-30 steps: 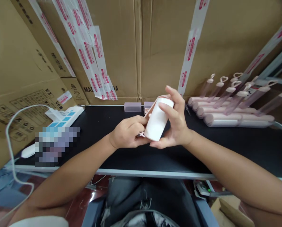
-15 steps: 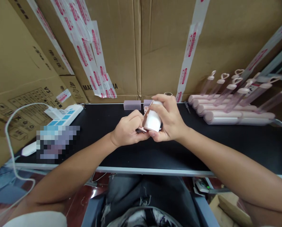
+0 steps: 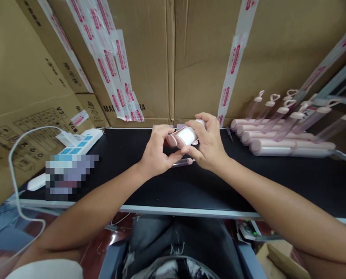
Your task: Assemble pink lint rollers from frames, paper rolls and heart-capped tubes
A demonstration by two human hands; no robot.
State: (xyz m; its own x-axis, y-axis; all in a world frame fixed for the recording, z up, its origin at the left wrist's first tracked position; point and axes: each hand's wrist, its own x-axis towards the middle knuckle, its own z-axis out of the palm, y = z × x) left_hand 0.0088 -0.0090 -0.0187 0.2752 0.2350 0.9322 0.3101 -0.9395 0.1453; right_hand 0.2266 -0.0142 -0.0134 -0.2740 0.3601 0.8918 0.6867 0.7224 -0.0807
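Fingers of the left hand (image 3: 157,153) curl around a rounded pink piece (image 3: 171,140) at the left end of a white and pink cylinder (image 3: 187,136), the thumb reaching across below it. Fingers of the right hand (image 3: 211,143) wrap over the cylinder's right part and grip it, the right thumb at its lower edge. The cylinder is held tilted between the two hands, over the middle of a black tabletop (image 3: 161,193).

Just below the left thumb shows a slim clear tube (image 3: 182,162) with a pink cap; the left hand covers one end, and whether the tube touches the tabletop cannot be told. Behind the hands, at the back edge, small purple blocks (image 3: 180,126) are mostly hidden. Right of the hands, near that edge, lies a thin dark tool (image 3: 229,134).

Farther right, several pink and white rolls (image 3: 312,150) lie side by side, with clear tubes topped by pink loops (image 3: 298,115) slanting up from among them. At the far left is a white power strip (image 3: 93,139) with blue sockets, and a white plug (image 3: 66,139) with its cable (image 3: 11,162). Brown cardboard (image 3: 202,58) rises behind everything, crossed by red-and-white tape (image 3: 234,58).

Below the near edge are the person's dark trousers (image 3: 190,234).
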